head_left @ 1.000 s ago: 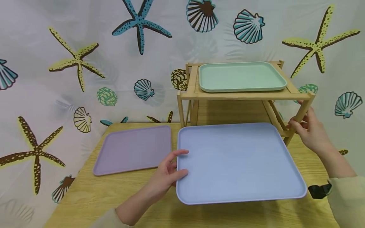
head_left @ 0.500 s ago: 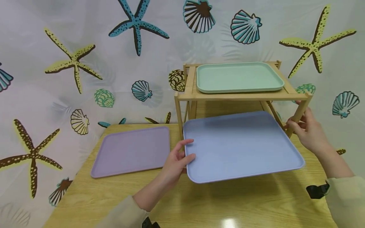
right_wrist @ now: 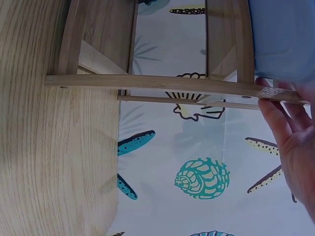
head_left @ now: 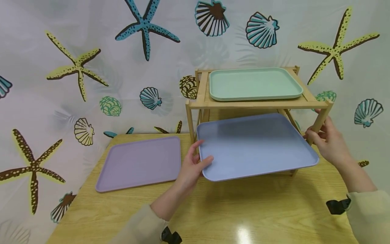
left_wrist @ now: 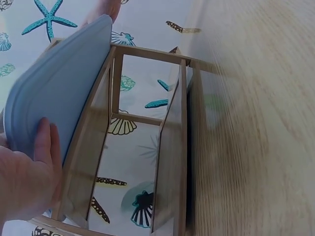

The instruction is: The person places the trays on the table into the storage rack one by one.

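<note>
A blue tray (head_left: pixel 256 145) lies partly under the top shelf of a wooden rack (head_left: pixel 259 104), its front portion jutting out, its front left corner lower than the right one in the head view. My left hand (head_left: pixel 192 166) grips the tray's left edge, thumb on top; in the left wrist view its fingers (left_wrist: pixel 43 140) lie against the underside. With my right hand (head_left: pixel 327 140) I hold the rack's front right post; the right wrist view shows fingers (right_wrist: pixel 275 118) around that post (right_wrist: pixel 162 82). A mint green tray (head_left: pixel 256 84) sits on the top shelf.
A purple tray (head_left: pixel 140 164) lies on the wooden table (head_left: pixel 243 210), left of the rack. Behind everything hangs a curtain (head_left: pixel 146 67) printed with starfish and shells. Lower shelf frames (left_wrist: pixel 170 147) of the rack show in the left wrist view.
The blue tray has moved back into the rack beneath its top shelf, and my left hand has gone along with it. My right hand has stayed on the post.
</note>
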`<state>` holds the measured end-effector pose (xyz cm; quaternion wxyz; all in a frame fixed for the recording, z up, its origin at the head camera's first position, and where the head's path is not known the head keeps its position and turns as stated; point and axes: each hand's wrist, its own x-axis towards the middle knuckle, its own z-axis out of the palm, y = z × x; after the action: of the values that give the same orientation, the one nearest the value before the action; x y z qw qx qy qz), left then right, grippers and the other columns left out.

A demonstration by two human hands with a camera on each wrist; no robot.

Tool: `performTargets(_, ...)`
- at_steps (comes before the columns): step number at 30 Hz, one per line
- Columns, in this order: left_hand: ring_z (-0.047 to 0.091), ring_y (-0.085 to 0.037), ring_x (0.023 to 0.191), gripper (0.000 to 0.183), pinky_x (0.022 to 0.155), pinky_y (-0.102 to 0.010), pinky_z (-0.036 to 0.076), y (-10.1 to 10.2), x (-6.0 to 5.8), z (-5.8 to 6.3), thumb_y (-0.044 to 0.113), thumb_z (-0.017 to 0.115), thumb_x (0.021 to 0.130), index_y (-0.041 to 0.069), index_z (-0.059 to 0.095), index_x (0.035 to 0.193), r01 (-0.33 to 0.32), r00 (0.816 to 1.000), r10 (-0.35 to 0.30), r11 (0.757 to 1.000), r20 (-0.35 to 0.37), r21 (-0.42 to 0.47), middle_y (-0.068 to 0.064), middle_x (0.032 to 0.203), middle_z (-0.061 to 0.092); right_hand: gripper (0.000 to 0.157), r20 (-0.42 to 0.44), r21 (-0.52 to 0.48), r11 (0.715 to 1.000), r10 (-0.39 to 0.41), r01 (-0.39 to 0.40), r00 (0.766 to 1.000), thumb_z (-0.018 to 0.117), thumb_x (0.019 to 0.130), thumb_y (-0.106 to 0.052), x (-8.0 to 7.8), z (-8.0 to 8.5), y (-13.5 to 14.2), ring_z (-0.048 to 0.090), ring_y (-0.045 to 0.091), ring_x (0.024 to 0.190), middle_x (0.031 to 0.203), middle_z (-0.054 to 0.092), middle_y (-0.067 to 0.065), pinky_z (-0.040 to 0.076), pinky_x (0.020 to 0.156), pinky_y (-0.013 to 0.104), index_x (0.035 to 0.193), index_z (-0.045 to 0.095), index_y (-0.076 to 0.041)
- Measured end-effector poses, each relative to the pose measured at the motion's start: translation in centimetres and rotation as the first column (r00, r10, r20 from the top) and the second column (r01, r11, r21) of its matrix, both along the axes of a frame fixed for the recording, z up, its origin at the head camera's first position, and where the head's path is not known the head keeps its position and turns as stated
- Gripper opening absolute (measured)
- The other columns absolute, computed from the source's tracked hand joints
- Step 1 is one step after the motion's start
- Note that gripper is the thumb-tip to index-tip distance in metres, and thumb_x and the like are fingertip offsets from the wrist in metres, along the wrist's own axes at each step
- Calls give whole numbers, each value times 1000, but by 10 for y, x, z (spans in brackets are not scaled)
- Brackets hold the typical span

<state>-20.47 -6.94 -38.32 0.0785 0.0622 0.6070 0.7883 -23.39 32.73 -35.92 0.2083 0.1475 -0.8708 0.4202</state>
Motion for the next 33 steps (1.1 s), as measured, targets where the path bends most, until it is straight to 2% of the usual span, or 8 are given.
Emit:
performTargets(4,39,-32,131,89,94,-39,47,0,6,0,-12,70,81,13,22,153,36,996,-38,999,-75,-34,-21,151,30,69,3,0,1000,-1,1,1000,52,98,0,0,-1,1,56,-11,80,101,58,26,46,67,7,155,16,-15)
performTargets(8,24,-32,139,101,98,-36,44,-1,10,-1,-16,74,74,12,18,154,84,984,-94,994,-154,-72,-15,158,12,68,-16,-9,1000,-2,1,1000,52,98,1,1,0,1,56,-12,79,100,57,25,46,68,7,155,18,-15)
performTargets(14,38,-30,126,93,84,-29,52,-3,8,-6,-16,74,75,11,27,151,103,978,-116,991,-172,-81,-12,155,20,67,-22,-6,1000,4,-4,1000,52,98,1,1,0,0,55,-13,80,100,57,27,45,68,6,154,19,-14)
performTargets(19,52,-23,108,57,82,-25,50,-6,3,-16,-4,77,80,3,52,130,0,967,-57,974,-247,-225,-13,132,47,68,-19,1,1000,1,-1,1000,51,98,1,2,0,-1,55,-13,80,100,57,26,45,68,6,155,18,-15)
performTargets(24,62,-19,89,27,72,-27,51,-7,-5,-22,12,79,83,5,63,103,-194,914,32,909,-404,-368,-6,102,63,68,-15,1,1000,0,0,1000,51,98,0,3,-1,0,54,-13,81,101,57,25,45,68,6,155,18,-16)
performTargets(27,65,-22,79,23,63,-26,52,-6,-13,-21,14,78,84,5,61,96,-255,893,76,897,-443,-360,-5,89,67,67,-15,-3,1000,0,0,1000,51,99,-1,3,-1,0,54,-13,82,101,57,25,46,68,7,155,18,-17)
performTargets(30,66,-22,71,22,58,-27,52,-3,-20,-21,12,77,84,3,59,94,-268,892,101,904,-441,-335,-10,83,69,67,-16,-3,1000,0,0,1000,50,99,-1,3,-1,0,55,-13,81,101,57,25,46,68,7,155,18,-17)
performTargets(33,68,-19,67,23,57,-29,54,1,-27,-22,13,74,87,2,57,96,-257,907,118,915,-404,-310,-16,84,71,66,-6,-3,1000,0,0,1000,50,100,-1,2,-1,-1,55,-12,81,101,57,25,46,68,7,156,17,-18)
